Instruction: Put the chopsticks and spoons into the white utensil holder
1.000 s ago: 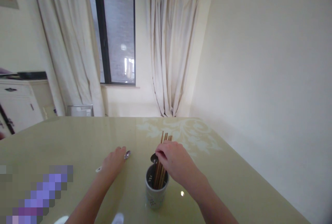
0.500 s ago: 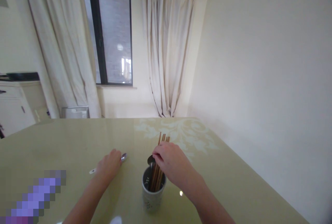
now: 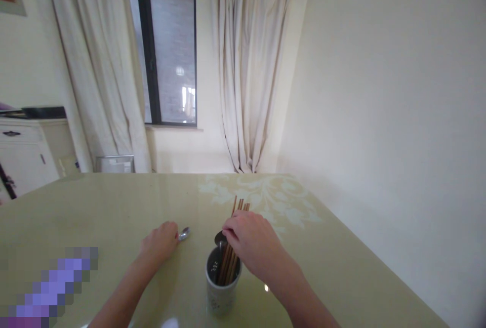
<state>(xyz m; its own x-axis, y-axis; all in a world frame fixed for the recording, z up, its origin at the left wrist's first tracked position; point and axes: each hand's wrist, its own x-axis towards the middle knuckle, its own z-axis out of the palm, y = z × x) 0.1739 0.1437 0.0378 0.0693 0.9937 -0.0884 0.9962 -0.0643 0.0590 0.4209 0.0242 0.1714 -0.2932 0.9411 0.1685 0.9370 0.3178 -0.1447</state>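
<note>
A pale patterned cup [image 3: 221,300] stands upright on the table, holding several wooden chopsticks [image 3: 229,267] and a dark metal spoon [image 3: 219,238]. My right hand [image 3: 248,234] is closed at the upper part of the chopsticks, its fingertips at the head of the dark spoon; what exactly it pinches is hard to tell. Left of the cup, my left hand [image 3: 161,241] is closed on a small shiny spoon [image 3: 184,234], whose bowl sticks out past the fingers to the right.
The glossy green table [image 3: 94,216] has a pale leaf pattern [image 3: 266,194] at its far side. A blurred purple shape [image 3: 53,287] covers the lower left. Behind stand a white cabinet [image 3: 26,151], curtains [image 3: 250,65] and a window [image 3: 172,54].
The view has shifted slightly. My left hand's spoon shows a little farther right, and the pale end that showed behind that hand is now hidden. My right hand stays at the cup's contents.
</note>
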